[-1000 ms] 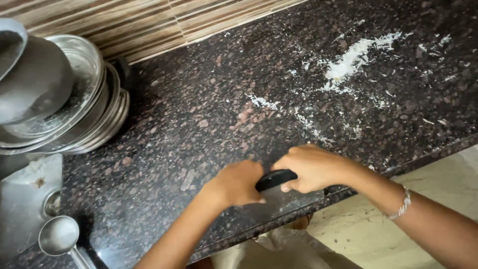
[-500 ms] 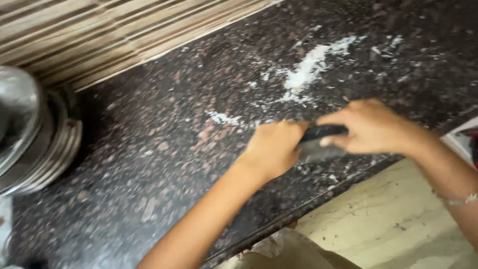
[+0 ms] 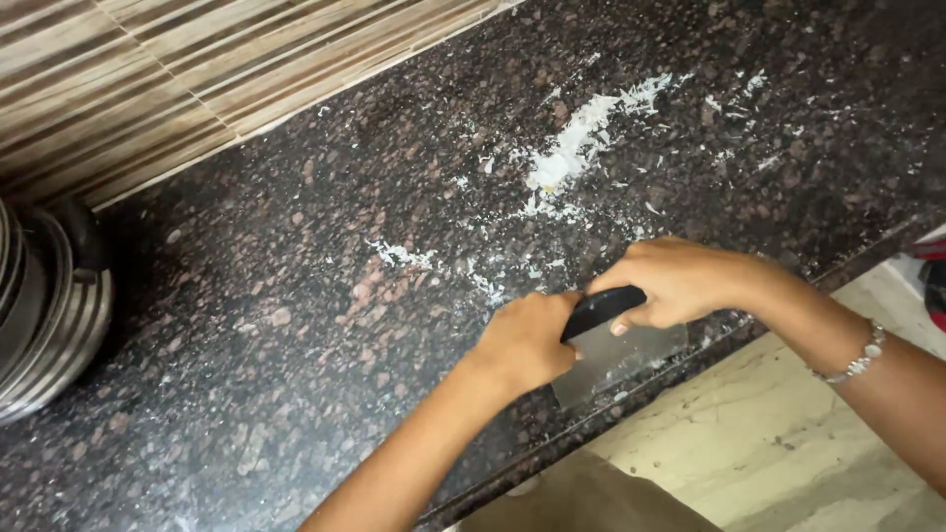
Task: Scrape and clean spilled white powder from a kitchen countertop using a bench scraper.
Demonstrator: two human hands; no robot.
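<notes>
Both hands grip one scraper (image 3: 613, 340) near the front edge of the dark stone tabletop (image 3: 296, 296). The left hand (image 3: 527, 340) and the right hand (image 3: 680, 281) are curled tight around its black handle, likely to press the flat metal blade down hard. White crumbs (image 3: 572, 158) lie just behind the scraper. Shiny steel pans (image 3: 44, 315) sit far to its left.

White flour residue (image 3: 581, 148) and stacked steel plates (image 3: 44, 315) lie on the speckled granite counter (image 3: 256, 325).
</notes>
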